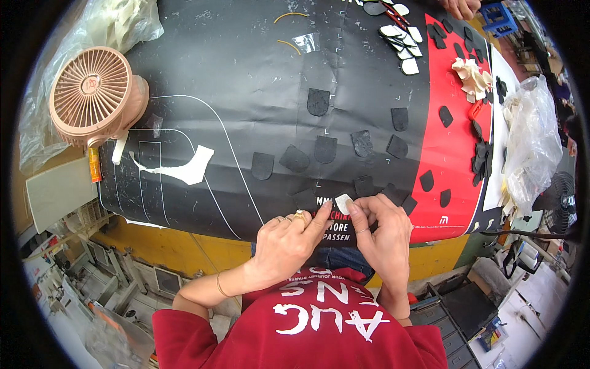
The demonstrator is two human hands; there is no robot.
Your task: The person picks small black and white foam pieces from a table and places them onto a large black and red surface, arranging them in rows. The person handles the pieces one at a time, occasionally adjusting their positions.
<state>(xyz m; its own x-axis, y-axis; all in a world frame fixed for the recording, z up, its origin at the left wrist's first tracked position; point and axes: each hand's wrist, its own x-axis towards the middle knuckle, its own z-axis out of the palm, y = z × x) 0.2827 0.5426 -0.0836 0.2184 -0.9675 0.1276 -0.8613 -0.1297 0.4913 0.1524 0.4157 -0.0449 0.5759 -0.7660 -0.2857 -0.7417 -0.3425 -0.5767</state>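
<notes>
At the near edge of the black sheet, my right hand pinches a small white rounded piece between thumb and fingers. My left hand, with a ring on it, is closed, its index fingertip close to the piece's left edge. Whatever its fingers hold is hidden. Around and beyond my hands lie several black pieces, each with one rounded end, among them a black piece straight ahead and another to the left. More dark pieces lie partly covered by my right fingers.
A pink fan stands at the left, near a white cut-out scrap. White and black pieces pile at the far right, beside a red strip with more black pieces. Another person's hand shows there. A plastic bag lies right.
</notes>
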